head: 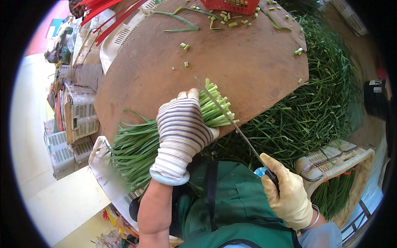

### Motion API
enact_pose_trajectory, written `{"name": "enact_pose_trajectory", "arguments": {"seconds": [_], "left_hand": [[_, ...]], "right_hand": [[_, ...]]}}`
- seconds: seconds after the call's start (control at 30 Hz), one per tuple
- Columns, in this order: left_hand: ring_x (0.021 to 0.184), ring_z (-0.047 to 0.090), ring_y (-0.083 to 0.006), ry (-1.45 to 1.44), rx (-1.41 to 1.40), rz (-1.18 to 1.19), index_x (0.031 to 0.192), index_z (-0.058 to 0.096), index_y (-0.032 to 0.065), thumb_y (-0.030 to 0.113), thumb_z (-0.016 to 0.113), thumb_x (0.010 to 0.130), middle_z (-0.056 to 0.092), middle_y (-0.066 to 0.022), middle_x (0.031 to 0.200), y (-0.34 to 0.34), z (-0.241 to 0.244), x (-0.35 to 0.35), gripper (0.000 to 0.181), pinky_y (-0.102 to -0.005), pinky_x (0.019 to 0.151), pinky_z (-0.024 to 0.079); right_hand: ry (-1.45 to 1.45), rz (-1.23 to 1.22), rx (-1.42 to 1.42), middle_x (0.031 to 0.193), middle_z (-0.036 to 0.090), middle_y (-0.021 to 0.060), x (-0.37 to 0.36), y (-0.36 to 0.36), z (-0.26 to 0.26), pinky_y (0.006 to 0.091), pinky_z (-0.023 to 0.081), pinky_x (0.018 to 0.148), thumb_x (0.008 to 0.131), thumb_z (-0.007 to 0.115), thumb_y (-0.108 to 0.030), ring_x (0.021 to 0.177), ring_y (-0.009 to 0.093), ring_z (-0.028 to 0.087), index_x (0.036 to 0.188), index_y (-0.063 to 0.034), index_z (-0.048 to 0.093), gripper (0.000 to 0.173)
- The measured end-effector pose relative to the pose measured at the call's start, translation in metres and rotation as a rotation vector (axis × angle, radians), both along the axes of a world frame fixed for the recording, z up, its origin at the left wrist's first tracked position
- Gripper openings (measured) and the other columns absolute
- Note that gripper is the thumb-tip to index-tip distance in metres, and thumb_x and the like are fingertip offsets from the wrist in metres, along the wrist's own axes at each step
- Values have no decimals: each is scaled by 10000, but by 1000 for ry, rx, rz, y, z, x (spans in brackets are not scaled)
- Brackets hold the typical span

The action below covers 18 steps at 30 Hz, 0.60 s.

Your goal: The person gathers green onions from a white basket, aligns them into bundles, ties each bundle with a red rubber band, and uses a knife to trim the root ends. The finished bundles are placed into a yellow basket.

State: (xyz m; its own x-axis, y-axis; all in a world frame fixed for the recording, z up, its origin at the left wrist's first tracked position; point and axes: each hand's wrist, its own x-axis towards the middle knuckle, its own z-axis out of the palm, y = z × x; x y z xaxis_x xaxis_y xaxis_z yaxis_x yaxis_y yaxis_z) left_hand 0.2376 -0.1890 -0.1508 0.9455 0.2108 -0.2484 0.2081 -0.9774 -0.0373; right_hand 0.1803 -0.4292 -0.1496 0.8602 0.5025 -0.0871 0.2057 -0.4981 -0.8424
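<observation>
My left hand (183,121), in a striped knit glove, is closed around a bunch of long green stalks (136,148), likely garlic chives or garlic shoots. The bunch lies across the wooden board (149,83), its pale cut ends (217,105) pointing right and its leaves hanging over the near left edge. In my right hand (287,189), in a cream rubber glove, is the black handle of a long thin knife (245,138). Its narrow blade slants up and left across the pale ends, just right of my left hand.
Loose green leaves (322,90) are heaped along the board's right side. A red plastic basket (231,6) and cut stalk pieces (232,24) are at the far edge. Red strips (102,18) hang at upper left. White crates (82,108) stand left; another crate (338,164) holds bundled greens at right.
</observation>
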Motion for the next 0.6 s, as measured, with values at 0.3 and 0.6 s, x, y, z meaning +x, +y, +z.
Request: {"name": "enact_pose_trajectory", "arguments": {"seconds": [0.3, 0.6], "left_hand": [[1071, 622, -312, 201, -98, 71, 1286, 532, 44, 441, 886, 525, 615, -154, 1192, -2, 10, 14, 928, -414, 901, 493], [938, 664, -286, 114, -78, 9, 1121, 598, 69, 535, 820, 622, 654, -123, 1027, 11, 2, 2, 718, -418, 819, 484]], "right_hand": [[17, -22, -270, 780, 670, 136, 3, 25, 10, 347, 524, 488, 876, 689, -135, 583, 293, 654, 1074, -5, 546, 276], [75, 39, -496, 565, 614, 147, 22, 56, 16, 404, 508, 437, 965, 588, -266, 490, 322, 634, 959, -42, 489, 246]]}}
